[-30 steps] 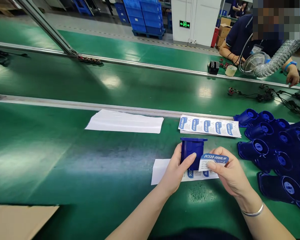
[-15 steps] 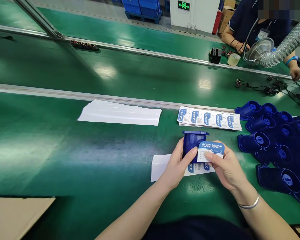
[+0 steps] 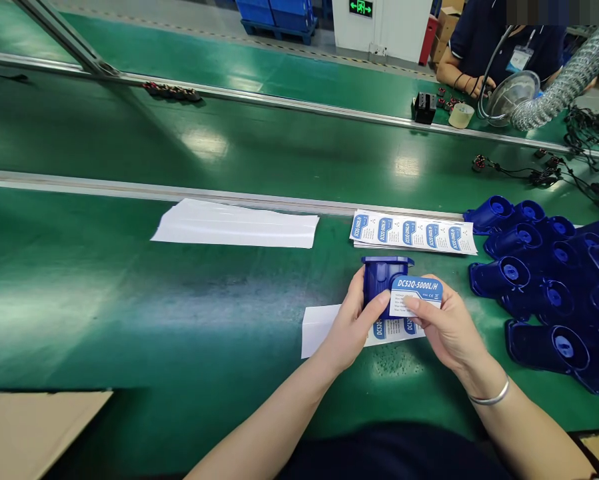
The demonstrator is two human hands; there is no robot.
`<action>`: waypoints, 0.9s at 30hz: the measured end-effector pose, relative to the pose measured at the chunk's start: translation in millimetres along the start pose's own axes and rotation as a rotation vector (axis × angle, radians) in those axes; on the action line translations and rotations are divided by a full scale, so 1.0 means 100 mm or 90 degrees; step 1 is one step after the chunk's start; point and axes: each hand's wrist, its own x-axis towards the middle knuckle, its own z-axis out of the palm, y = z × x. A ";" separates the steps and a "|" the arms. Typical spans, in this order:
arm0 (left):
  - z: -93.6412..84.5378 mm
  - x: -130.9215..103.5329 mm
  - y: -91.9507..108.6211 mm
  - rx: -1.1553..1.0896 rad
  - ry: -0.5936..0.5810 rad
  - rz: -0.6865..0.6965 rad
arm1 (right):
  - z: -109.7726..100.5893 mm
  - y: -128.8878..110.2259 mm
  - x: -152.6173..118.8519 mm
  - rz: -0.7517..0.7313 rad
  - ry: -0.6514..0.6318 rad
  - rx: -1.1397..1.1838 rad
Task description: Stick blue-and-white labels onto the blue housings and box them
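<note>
My left hand point(image 3: 352, 320) is closed around a dark blue plastic housing point(image 3: 378, 283), its flanged end pointing away from me. Between the thumb and fingers of my right hand point(image 3: 446, 323) is a blue and white label point(image 3: 415, 293) printed "DC52Q-5000L/H". The label overlaps the right side of the housing, and my left thumb tip is at its left edge. I cannot tell how much of it touches the plastic. Beneath both hands a label sheet point(image 3: 319, 327) lies on the green bench, partly hidden by them.
Several blue housings point(image 3: 514, 273) crowd the right side. A stack of label sheets point(image 3: 412, 233) and white backing strips point(image 3: 236, 225) lie along the metal rail. Cardboard point(image 3: 39, 427) is at lower left. Across the bench sits a person point(image 3: 504, 53) beside a flexible duct point(image 3: 564, 87).
My hands hold the same housing and label in nearly the same pose. The view has shifted slightly. The person across has drawn one arm back behind the duct.
</note>
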 end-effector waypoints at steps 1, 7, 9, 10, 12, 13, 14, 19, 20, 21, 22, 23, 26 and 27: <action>0.00 0.00 0.00 0.003 -0.001 0.001 | 0.00 0.00 0.00 0.000 -0.001 -0.003; 0.01 -0.01 0.02 0.010 0.001 0.004 | 0.01 -0.02 0.00 -0.005 -0.003 0.003; 0.02 -0.01 0.03 0.008 0.005 0.004 | 0.02 -0.02 0.00 0.000 -0.006 0.008; 0.02 -0.01 0.04 0.006 0.007 0.003 | 0.02 -0.02 0.00 0.004 -0.007 0.010; 0.03 -0.01 0.05 0.003 0.008 0.000 | 0.01 -0.02 0.00 0.010 -0.010 0.010; 0.03 -0.01 0.05 0.001 0.007 -0.001 | 0.01 -0.02 0.00 0.011 -0.011 0.009; 0.03 -0.01 0.05 0.000 0.007 -0.001 | 0.01 -0.02 0.00 0.010 -0.012 0.007; 0.04 -0.01 0.05 0.002 0.015 0.005 | 0.01 -0.01 0.00 0.004 -0.009 -0.006; 0.04 -0.01 0.05 0.003 0.013 0.004 | 0.01 -0.01 0.00 0.003 -0.008 -0.008; 0.04 -0.01 0.05 0.003 0.012 0.002 | 0.02 -0.02 0.00 0.002 -0.006 -0.009; 0.04 -0.01 0.05 0.003 0.012 0.000 | 0.02 -0.02 0.00 0.002 -0.004 -0.010; 0.04 -0.01 0.05 0.002 0.013 0.000 | 0.02 -0.02 0.00 0.003 -0.002 -0.010; 0.04 -0.01 0.06 0.001 0.017 0.002 | 0.02 -0.02 0.01 0.005 0.001 -0.010; 0.04 -0.01 0.06 0.003 0.017 0.003 | 0.02 -0.02 0.01 0.003 0.001 -0.011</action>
